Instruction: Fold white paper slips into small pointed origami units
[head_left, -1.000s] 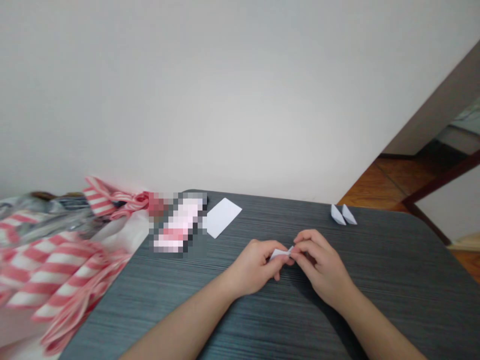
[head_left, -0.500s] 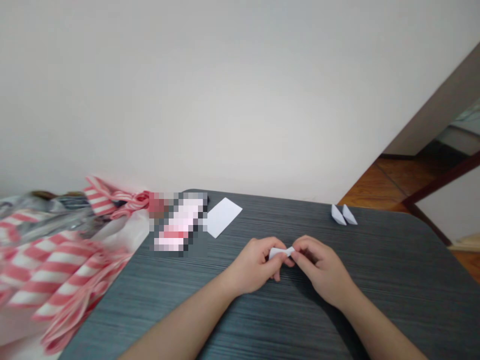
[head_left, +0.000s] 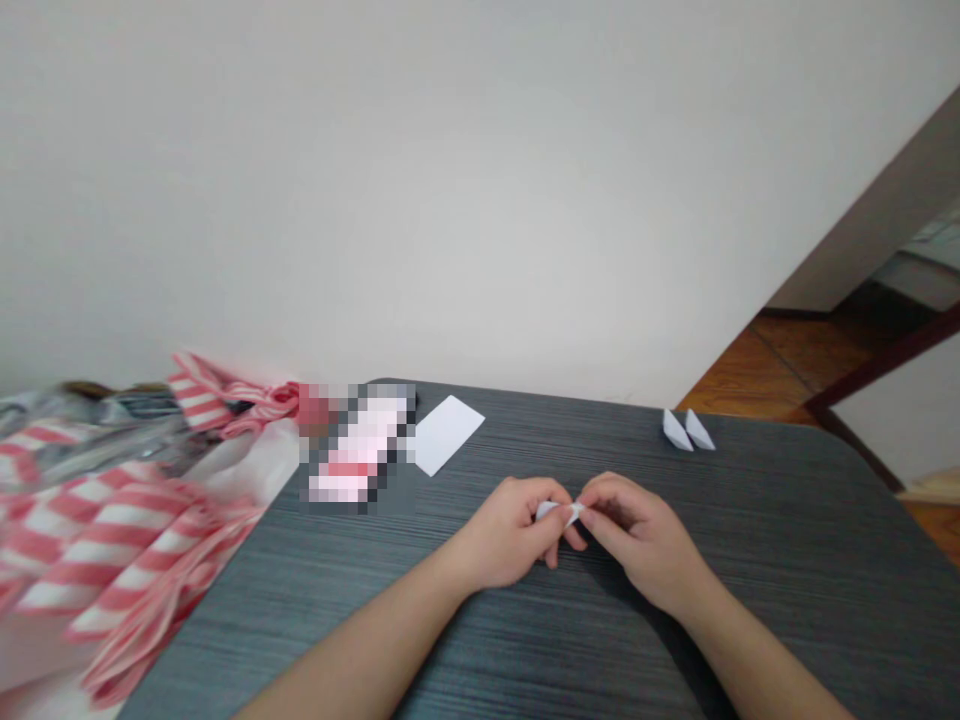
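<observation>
Between my two hands is a small folded piece of white paper (head_left: 549, 510), held above the dark table (head_left: 480, 640). My left hand (head_left: 517, 530) pinches its left part between thumb and fingers. The thumb and index finger of my right hand (head_left: 630, 530) close on its right end. Fingertips cover much of the paper, so its full shape is hidden. Two white folded paper boats (head_left: 688, 430) sit side by side near the table's far right edge. A flat white sheet of paper (head_left: 448, 435) lies beyond my left hand.
Left of the sheet, a blurred-out pixelated object (head_left: 360, 445) with a bright face lies on the table. Red-and-white striped cloth (head_left: 112, 540) is heaped beside the table's left edge. A pale wall (head_left: 480, 200) rises behind the table, and wooden floor (head_left: 750, 370) shows at the right.
My right hand has shifted slightly left, bringing its fingertips closer to my left hand's. Less of the folded paper shows between them. Everything else stays put.
</observation>
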